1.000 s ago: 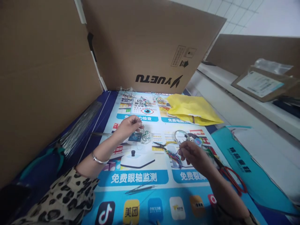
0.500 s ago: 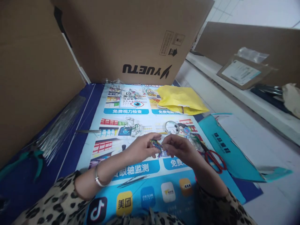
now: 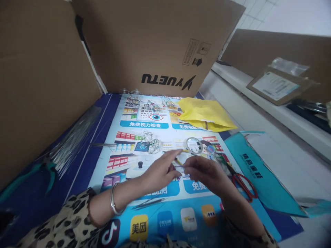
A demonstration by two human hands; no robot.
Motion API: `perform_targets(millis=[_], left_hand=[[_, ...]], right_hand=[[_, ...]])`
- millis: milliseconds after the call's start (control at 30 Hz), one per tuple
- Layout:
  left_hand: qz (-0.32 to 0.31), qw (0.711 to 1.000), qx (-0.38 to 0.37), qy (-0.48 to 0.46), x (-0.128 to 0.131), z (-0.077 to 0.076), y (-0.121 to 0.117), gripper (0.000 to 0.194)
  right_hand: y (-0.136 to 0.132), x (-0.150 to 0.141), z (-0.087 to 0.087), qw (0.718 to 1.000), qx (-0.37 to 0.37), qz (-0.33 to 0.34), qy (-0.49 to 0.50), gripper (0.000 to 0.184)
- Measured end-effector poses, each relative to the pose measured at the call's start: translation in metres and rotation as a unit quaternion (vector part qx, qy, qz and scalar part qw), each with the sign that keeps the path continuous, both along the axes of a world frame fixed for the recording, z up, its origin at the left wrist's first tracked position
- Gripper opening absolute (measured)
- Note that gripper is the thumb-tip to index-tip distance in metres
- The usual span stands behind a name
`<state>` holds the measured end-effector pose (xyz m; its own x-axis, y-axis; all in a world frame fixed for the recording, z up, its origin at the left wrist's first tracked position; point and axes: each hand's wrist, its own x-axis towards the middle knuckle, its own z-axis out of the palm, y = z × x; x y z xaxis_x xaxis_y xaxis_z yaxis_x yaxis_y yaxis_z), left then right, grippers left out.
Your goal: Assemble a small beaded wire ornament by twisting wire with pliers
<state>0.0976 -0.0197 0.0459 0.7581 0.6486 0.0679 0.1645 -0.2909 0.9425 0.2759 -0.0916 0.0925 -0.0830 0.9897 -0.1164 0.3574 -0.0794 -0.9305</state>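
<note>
My left hand [image 3: 164, 169] is closed on a small bundle of thin multicoloured cords [image 3: 178, 178], which it mostly hides. A yellow and dark strand [image 3: 178, 161] sticks out by its forefinger, and a purple strand [image 3: 179, 166] spans the gap between both hands. Thumb and fingertips of my right hand [image 3: 201, 168] pinch that strand's right end. Just beyond the hands lie a clear ring-shaped roll [image 3: 193, 146] and a tangle of fine wire and green thread [image 3: 153, 144]. Red-handled scissors [image 3: 244, 187] rest right of my right wrist.
Teal-handled pliers [image 3: 49, 172] and a sheaf of thin metal wires [image 3: 74, 141] lie left. Short dark wires [image 3: 148, 203] are in front. A yellow bag [image 3: 207, 112] and teal cardboard [image 3: 254, 172] lie right. Tall cardboard [image 3: 155, 44] walls the back.
The view has shifted, so the scene sits slightly further right. The coloured bundle, spread between my fingers before, is now mostly behind my left hand, with a purple strand stretched between the hands.
</note>
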Motion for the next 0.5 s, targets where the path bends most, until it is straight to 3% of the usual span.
perform_targets(millis=[67, 100, 200, 367, 500], left_hand=[[-0.072, 0.996, -0.044, 0.004, -0.002, 0.005, -0.005, 0.031], [-0.076, 0.995, -0.063, 0.010, -0.002, 0.006, -0.007, 0.019], [-0.058, 0.996, -0.061, 0.036, -0.006, 0.007, -0.006, 0.019], [-0.053, 0.991, 0.093, 0.079, -0.016, 0.009, -0.003, 0.025], [-0.044, 0.955, 0.245, 0.164, -0.023, 0.007, -0.007, 0.025]], right_hand=[[-0.003, -0.002, -0.002, 1.000, -0.005, 0.016, -0.018, 0.013], [-0.003, -0.003, -0.004, 0.999, -0.008, 0.018, -0.030, 0.014], [-0.003, -0.002, -0.008, 0.997, -0.023, 0.012, -0.071, 0.015], [0.000, -0.002, -0.015, 0.977, 0.018, 0.055, -0.208, 0.017], [0.001, -0.019, -0.022, 0.953, 0.096, 0.111, -0.265, 0.016]])
